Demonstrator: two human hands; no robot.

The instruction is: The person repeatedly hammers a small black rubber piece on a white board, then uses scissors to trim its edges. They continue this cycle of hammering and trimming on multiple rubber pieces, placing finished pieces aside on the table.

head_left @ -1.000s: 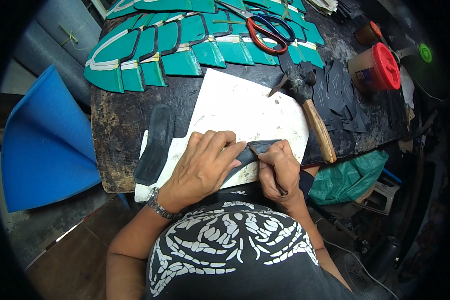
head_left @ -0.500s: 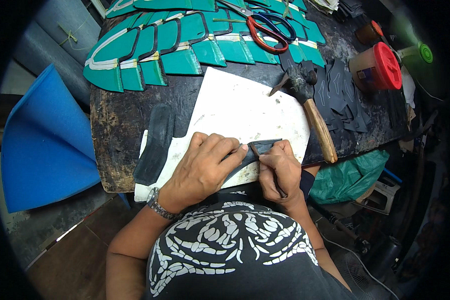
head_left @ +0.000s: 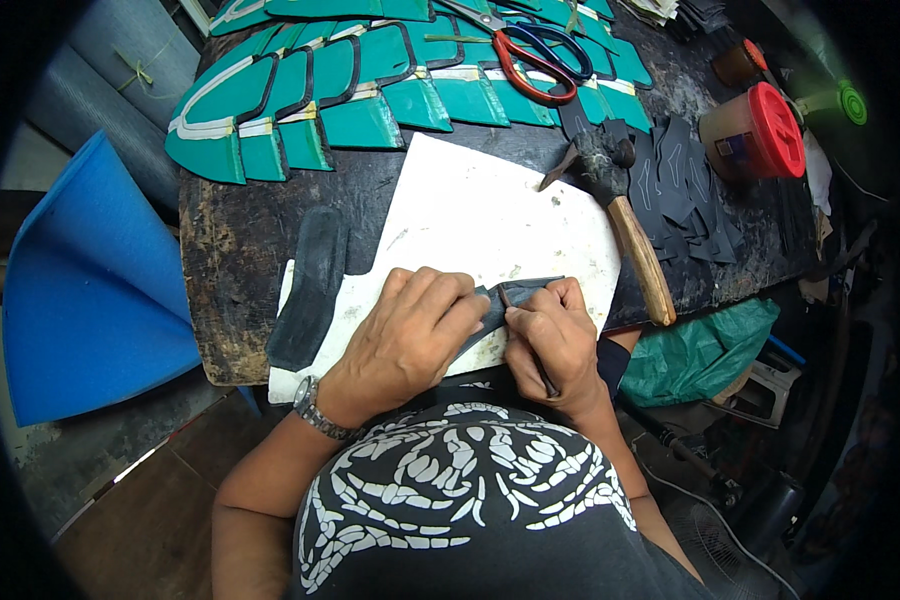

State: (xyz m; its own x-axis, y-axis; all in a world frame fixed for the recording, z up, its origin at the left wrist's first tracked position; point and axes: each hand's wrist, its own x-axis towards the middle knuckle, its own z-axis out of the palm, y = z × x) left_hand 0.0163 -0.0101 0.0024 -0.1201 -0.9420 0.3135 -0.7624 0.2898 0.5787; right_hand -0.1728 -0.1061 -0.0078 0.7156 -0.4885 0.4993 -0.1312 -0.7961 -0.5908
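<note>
Where the head view looks down on the dark workbench, a thin dark strip lies on the near edge of a white cutting slab, pinned between both hands. The left hand lies flat with fingers spread and curled down over the strip's left part. The right hand is closed around a slim knife-like tool, its tip at the strip. The strip looks light, floppy and likely to slide (probably leather or rubber), so it is best pressed flat close beside the blade rather than pinched. Farther right lies a hammer; at the far edge, red-handled scissors rest on teal pieces.
</note>
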